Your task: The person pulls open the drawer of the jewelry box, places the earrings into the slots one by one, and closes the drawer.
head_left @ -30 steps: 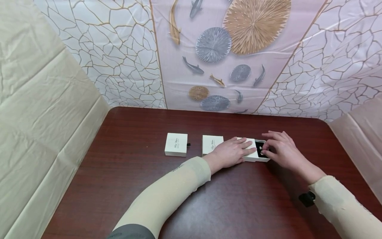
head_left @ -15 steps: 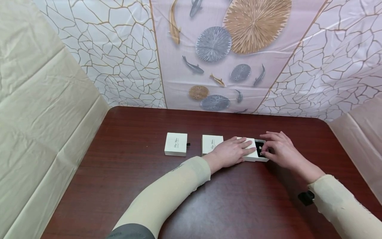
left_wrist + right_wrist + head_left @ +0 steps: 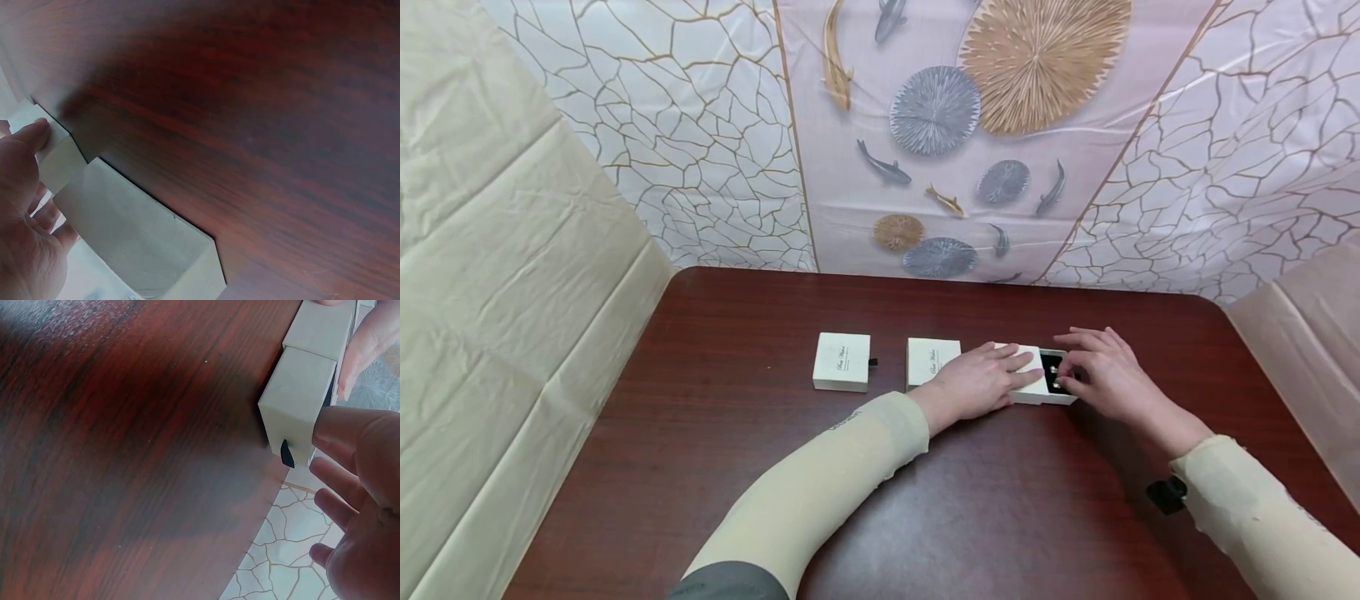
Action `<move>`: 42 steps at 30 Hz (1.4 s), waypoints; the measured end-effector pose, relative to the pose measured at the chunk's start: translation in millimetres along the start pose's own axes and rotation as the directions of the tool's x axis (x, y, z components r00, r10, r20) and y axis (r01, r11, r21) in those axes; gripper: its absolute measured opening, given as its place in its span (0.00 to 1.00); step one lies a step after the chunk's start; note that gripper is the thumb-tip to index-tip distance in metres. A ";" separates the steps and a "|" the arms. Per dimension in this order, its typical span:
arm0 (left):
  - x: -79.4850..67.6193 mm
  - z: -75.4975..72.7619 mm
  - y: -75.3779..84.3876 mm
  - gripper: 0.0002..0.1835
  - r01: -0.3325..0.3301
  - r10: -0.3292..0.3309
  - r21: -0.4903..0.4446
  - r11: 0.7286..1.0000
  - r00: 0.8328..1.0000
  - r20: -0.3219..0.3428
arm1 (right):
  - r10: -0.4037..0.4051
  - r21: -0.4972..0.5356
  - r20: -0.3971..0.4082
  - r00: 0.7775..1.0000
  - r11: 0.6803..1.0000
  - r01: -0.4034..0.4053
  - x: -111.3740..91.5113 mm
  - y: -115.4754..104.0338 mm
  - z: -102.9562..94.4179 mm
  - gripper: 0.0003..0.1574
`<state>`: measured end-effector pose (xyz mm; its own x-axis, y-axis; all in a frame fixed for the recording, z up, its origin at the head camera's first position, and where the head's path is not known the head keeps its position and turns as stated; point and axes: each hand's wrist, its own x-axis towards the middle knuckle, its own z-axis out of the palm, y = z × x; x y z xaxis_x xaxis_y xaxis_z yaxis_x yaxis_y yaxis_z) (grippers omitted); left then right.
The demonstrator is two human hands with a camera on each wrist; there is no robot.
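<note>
A white drawer-style jewelry box (image 3: 1030,388) sits at the right of the row, its drawer (image 3: 1062,400) slid partly out to the right. Inside the drawer is a black insert bearing small shiny earrings (image 3: 1054,369), too small to make out fully. My left hand (image 3: 977,383) holds the box's sleeve, fingers spread over the top and thumb (image 3: 40,132) on its near side. At the drawer, my right hand (image 3: 1108,373) brings thumb and index fingertips together at one earring and seems to pinch it. A black ribbon tab (image 3: 287,454) hangs from the drawer's end.
To the left stand two more white boxes, the middle one (image 3: 931,360) partly behind my left hand and the far-left one (image 3: 841,362) closed with its black tab out. All rest on the dark red-brown table (image 3: 737,350), with patterned cloth (image 3: 936,208) behind.
My right hand shifts only slightly about the drawer, its fingertips staying at the earring. The left hand and the boxes look unmoved.
</note>
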<state>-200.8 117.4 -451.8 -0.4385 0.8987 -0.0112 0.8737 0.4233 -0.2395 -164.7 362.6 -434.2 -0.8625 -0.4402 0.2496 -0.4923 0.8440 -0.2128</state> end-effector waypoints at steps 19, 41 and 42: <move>-1.1 -0.2 -1.9 0.33 0.004 -0.004 -0.012 1.000 1.000 -0.001 | 0.001 0.023 -0.057 0.998 1.000 0.000 -1.0 3.2 -7.0 0.11; 0.1 -2.3 0.1 0.32 0.003 -0.003 -0.013 1.000 1.000 0.014 | 0.091 0.122 0.048 0.995 0.988 -0.096 -17.2 25.7 -3.3 0.08; 0.1 -2.5 0.3 0.33 0.003 -0.003 -0.011 1.000 1.000 0.016 | 0.094 0.126 0.052 0.994 0.987 -0.100 -17.6 26.1 -2.6 0.07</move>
<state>-200.0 117.9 -449.4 -0.4446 0.8954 -0.0262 0.8746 0.4276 -0.2286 -162.1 393.2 -441.7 -0.9098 -0.3742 0.1794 -0.4146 0.8382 -0.3543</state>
